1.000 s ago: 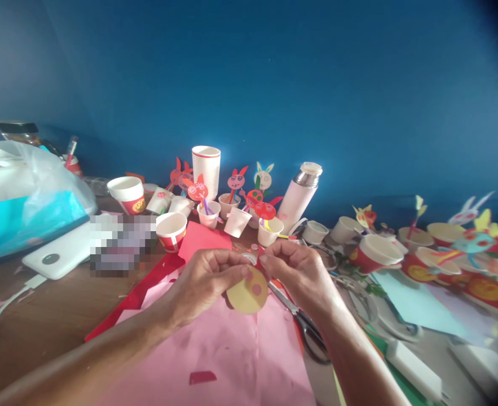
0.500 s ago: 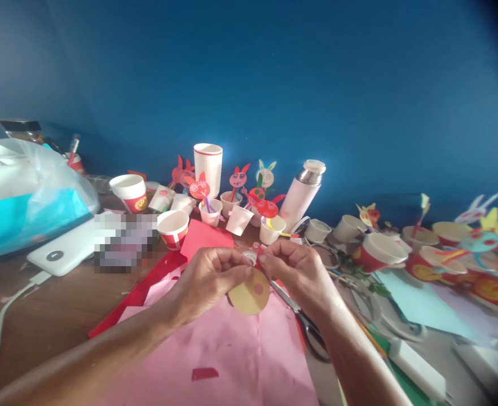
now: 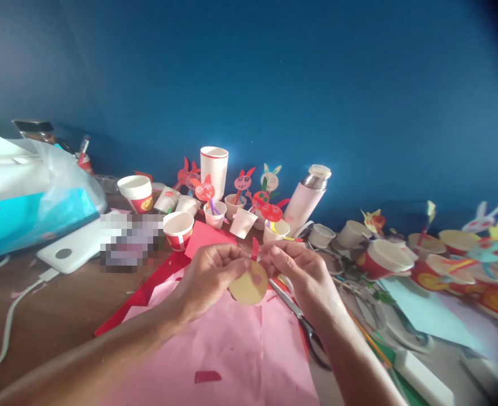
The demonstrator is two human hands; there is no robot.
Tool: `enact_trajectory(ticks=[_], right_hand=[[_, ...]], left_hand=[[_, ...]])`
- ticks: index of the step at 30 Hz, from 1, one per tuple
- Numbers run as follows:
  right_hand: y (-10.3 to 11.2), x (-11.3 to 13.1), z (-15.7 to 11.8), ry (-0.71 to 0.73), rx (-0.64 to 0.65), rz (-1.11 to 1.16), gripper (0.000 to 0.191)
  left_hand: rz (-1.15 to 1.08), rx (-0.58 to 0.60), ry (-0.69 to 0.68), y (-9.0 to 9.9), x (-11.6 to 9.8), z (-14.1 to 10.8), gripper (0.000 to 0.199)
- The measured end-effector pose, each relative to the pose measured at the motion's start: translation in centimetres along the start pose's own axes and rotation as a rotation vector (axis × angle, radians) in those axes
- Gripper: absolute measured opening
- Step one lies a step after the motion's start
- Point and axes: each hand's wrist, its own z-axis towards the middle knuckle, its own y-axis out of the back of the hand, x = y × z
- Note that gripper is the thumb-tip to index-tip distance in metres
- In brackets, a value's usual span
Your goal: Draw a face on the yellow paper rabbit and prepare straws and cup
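A round yellow paper disc [image 3: 247, 286] is pinched at its upper left edge by my left hand [image 3: 215, 270], thumb in front. Standing up from the disc's top edge is a small red paper strip [image 3: 255, 248]; whether it is stuck on cannot be told. My right hand [image 3: 297, 268] has its fingers curled at the disc's upper right, close to the strip; what lies between the fingertips is hidden. Below both hands spreads pink paper [image 3: 215, 344], with a dark red scrap [image 3: 208, 376] on it. Scissors [image 3: 302, 321] lie partly beneath my right forearm.
Behind are paper cups [image 3: 179, 228] with paper animal faces on sticks [image 3: 205, 190], a cup stack [image 3: 215, 169] and a thermos [image 3: 305, 197]. A white power bank [image 3: 73, 248] with its cable lies left. More cups [image 3: 386, 259] and a pale blue sheet [image 3: 430, 316] are at right.
The red strip now stands upright above the disc, and my right fingertips have shifted right, off it. My left hand still pinches the disc. The whole view has shifted slightly.
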Motion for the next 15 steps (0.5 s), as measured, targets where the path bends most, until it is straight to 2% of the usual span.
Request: enact_trajectory(ticks=[4,9,12,15], right_hand=[[-0.3,-0.5,0.2,-0.029,-0.037,0.064,0.041],[-1.1,-0.7,0.1,-0.081,0.039,0.079,0.036],[-1.5,-0.9,0.1,-0.041,0.033,0.074,0.027],[-1.7,-0.8,0.0,-0.004,0.008,-0.025,0.019]], left_hand=[[0.009,-0.068,-0.026,0.0,-0.1,0.1,0.027],[0.048,-0.057,-0.065,0.1,-0.4,-0.1,0.025],[0.061,-0.057,-0.071,0.1,-0.3,-0.3,0.024],[0.082,-0.035,-0.078,0.1,-0.1,-0.2,0.025]])
